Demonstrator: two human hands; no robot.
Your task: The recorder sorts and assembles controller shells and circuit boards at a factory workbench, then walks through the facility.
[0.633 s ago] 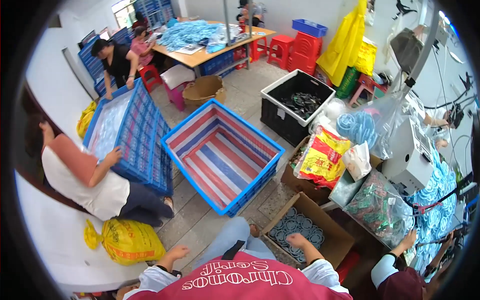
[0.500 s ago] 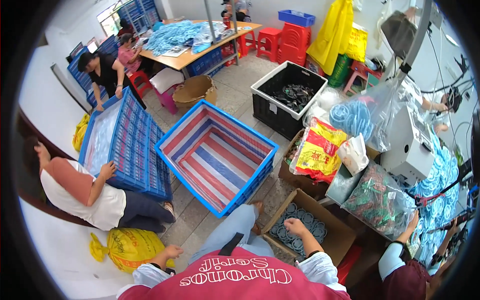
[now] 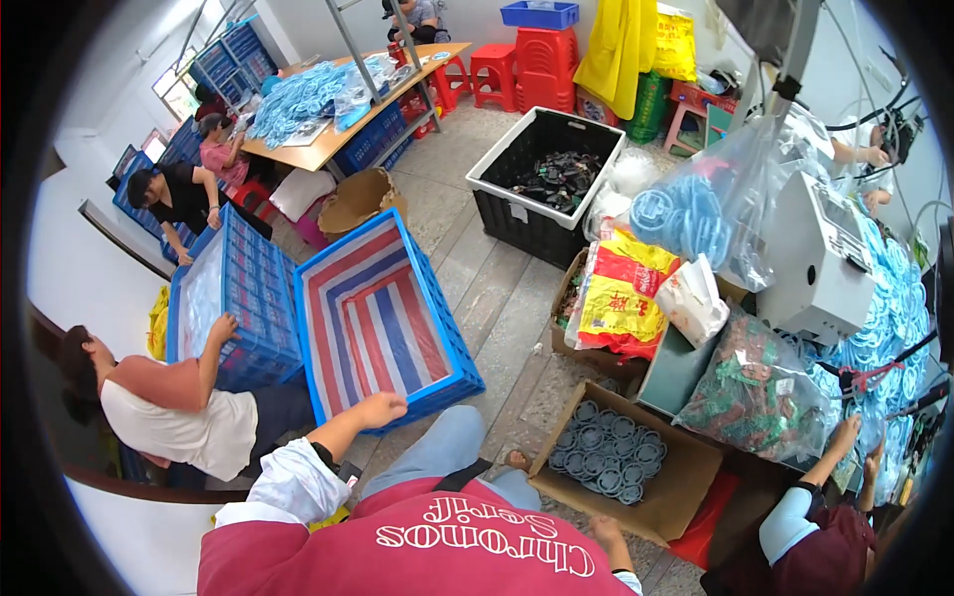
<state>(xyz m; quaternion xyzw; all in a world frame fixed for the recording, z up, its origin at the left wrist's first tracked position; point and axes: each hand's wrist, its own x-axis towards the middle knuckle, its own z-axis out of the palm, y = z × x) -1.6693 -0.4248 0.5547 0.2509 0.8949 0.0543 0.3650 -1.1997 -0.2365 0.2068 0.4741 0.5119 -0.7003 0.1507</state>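
Note:
My left hand [image 3: 382, 408] appears over the near rim of a blue crate [image 3: 434, 397], its fingers curled with nothing visible in them. Whether it touches the rim, I cannot tell. The crate is lined with red, white and blue striped sheeting [image 3: 383, 328], and no goods show inside. At the near side of an open cardboard box [image 3: 686, 484] is my right hand [image 3: 604, 529], its fingers mostly hidden. Inside the box lie several grey-blue ring-shaped parts [image 3: 608, 452]. My legs stand between crate and box.
Two people at the left stand by stacked blue crates [image 3: 260, 298]. A black bin with a white rim [image 3: 542, 214] holds dark pieces. On the right are a grey machine [image 3: 817, 263], bagged blue rings [image 3: 681, 214], a bag of reddish-green parts [image 3: 760, 387] and another person's arm [image 3: 820, 462].
The striped-lined crate has shifted left, away from the black bin and against the stacked crates. My left hand has risen toward its rim. My right hand has left the box's inside.

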